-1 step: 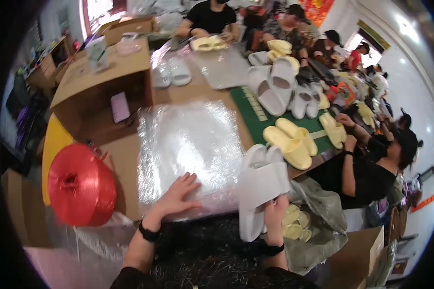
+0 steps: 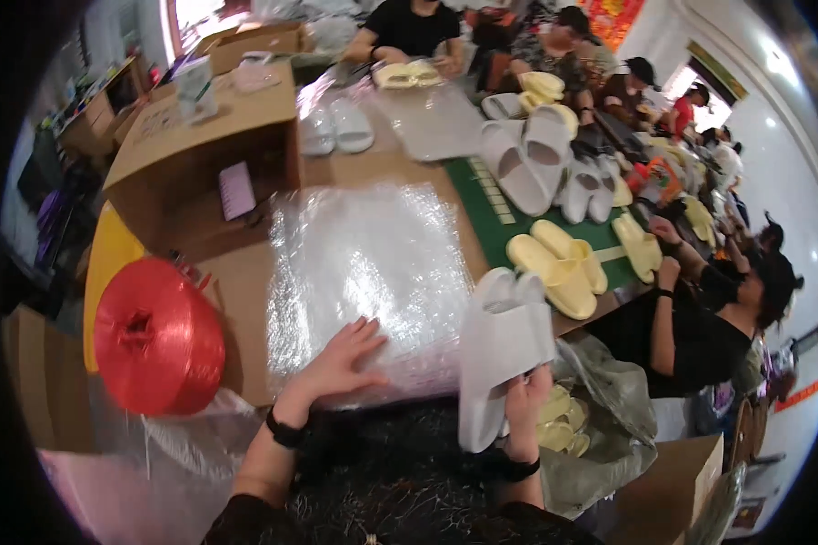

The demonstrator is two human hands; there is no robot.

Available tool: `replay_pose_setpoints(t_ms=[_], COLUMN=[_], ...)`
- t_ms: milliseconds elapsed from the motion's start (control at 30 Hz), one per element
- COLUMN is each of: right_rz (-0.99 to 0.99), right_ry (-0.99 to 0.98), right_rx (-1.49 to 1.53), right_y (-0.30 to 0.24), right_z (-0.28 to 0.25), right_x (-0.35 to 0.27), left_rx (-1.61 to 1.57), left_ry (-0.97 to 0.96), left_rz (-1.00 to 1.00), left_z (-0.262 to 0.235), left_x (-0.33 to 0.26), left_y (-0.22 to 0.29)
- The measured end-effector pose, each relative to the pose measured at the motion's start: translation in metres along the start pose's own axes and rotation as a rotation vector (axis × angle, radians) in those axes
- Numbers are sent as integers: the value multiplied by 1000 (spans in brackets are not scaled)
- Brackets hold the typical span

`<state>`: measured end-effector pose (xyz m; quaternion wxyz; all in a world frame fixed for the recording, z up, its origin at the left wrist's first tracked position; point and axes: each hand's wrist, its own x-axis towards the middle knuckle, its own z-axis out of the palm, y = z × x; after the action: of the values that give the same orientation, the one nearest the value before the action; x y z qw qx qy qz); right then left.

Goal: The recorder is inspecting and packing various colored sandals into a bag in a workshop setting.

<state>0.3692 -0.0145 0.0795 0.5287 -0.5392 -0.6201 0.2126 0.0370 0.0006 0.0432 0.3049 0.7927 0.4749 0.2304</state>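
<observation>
My left hand (image 2: 344,361) rests palm down, fingers spread, on the near part of a stack of clear plastic bags (image 2: 364,254). In my right hand (image 2: 527,400) is a pair of white slide slippers (image 2: 500,350), gripped by the near slipper's side and held upright at the table's front edge, just right of the bags. One slipper partly hides the other. A pair of yellow slippers (image 2: 559,268) lies beyond them on a green mat (image 2: 482,195). Several white slippers (image 2: 523,163) sit farther back on that mat.
At left stand a roll of red plastic twine (image 2: 159,336) and a cardboard box (image 2: 200,154) on its side, a pink notebook (image 2: 237,191) inside. A sack (image 2: 609,400) of yellow slippers is right of my right hand. Co-workers sit along the far and right sides, one (image 2: 700,309) close by.
The whole view has shifted slightly, with things appearing a little farther right. My left hand stays on the bags, and my right hand keeps its grip on the white slippers.
</observation>
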Motion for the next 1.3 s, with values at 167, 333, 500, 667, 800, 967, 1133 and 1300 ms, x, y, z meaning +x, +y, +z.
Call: replay_pose_setpoints(t_ms=[167,333,500,667,800,967,1133,1300], right_rz=[-34,-30,-45,-238,-340,-289,-374,-363], right_ry=[75,14,48,-160,-461,-567,-620,-579], right_rx=[18,53,64,-188,-275,-521,-491,-526], right_y=[5,20,17,-14,-21,-14,-28,-26], right_z=[0,-4,-7,4,25,43,48,61], right_x=[3,0,-4,-5,-8,-8,-6,2], left_rx=[111,132,-414,-642,-707,-716,-337,-166], left_ry=[50,145,355,462,462,421,330,226], left_rz=[98,1,-278,-380,-335,-306,-48,173], left_z=[6,17,7,15,8,-3,-13,-18], left_x=[4,9,24,30,33,31,22,20], left_y=[-15,-12,1,-22,-11,5,29,48])
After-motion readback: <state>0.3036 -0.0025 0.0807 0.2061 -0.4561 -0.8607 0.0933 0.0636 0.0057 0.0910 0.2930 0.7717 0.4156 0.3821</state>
